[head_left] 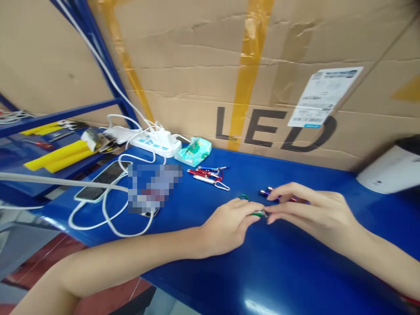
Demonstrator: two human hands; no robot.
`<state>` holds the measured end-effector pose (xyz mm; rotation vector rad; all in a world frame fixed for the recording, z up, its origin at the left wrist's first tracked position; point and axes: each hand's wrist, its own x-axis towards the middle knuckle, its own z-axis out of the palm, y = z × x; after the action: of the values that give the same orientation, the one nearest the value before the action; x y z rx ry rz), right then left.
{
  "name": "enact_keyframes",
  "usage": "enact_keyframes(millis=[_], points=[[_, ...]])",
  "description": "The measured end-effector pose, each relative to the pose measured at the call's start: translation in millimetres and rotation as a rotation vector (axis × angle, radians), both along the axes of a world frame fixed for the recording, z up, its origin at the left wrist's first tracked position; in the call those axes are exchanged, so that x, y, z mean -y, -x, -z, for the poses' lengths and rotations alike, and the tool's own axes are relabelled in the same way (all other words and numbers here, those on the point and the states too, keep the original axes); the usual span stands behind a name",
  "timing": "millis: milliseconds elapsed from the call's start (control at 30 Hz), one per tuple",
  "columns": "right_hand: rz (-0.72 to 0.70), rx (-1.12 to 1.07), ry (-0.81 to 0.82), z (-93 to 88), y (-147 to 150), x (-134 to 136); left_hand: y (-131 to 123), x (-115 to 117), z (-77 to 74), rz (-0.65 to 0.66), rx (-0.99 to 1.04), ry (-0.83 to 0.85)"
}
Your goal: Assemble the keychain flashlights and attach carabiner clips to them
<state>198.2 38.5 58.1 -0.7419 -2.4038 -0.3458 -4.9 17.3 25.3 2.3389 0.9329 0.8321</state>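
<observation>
My left hand (229, 225) is closed around a small green penlight (258, 213), a slim metal tube mostly hidden by the fingers. Its green clip loop (243, 197) pokes out above the knuckles. My right hand (315, 210) pinches the silver end of the same tube between thumb and fingertips; the exact part there is too small to make out. Just behind the right fingers lie blue and purple penlights (263, 192), partly covered by that hand. Farther left, blue, red and silver penlights (205, 178) with carabiner clips rest together on the blue table (203, 275).
A green tissue pack (194, 151) and a white power strip (154, 144) with cables sit at the back left. A phone (105, 179) lies by looped white cable. A large cardboard box (197, 74) stands behind, a white cylinder (390, 168) at right.
</observation>
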Motion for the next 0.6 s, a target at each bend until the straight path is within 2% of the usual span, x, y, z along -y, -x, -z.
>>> enact_keyframes(millis=[100,200,300,467,600], points=[[-0.009,-0.017,-0.008,3.7,0.5,1.4,1.2,3.4,-0.1,-0.035,-0.033,0.012],[0.129,0.031,0.019,3.4,2.4,5.4,3.2,6.5,0.2,-0.048,-0.029,0.068],[0.148,0.022,0.064,-0.5,8.6,11.0,4.9,9.4,-0.3,-0.064,-0.013,0.079],[0.136,-0.047,0.157,-5.3,21.9,20.2,5.8,12.8,-1.6,-0.059,-0.063,0.049],[0.175,-0.043,0.16,-10.1,24.2,22.4,8.4,11.5,-7.0,-0.053,-0.137,-0.023]])
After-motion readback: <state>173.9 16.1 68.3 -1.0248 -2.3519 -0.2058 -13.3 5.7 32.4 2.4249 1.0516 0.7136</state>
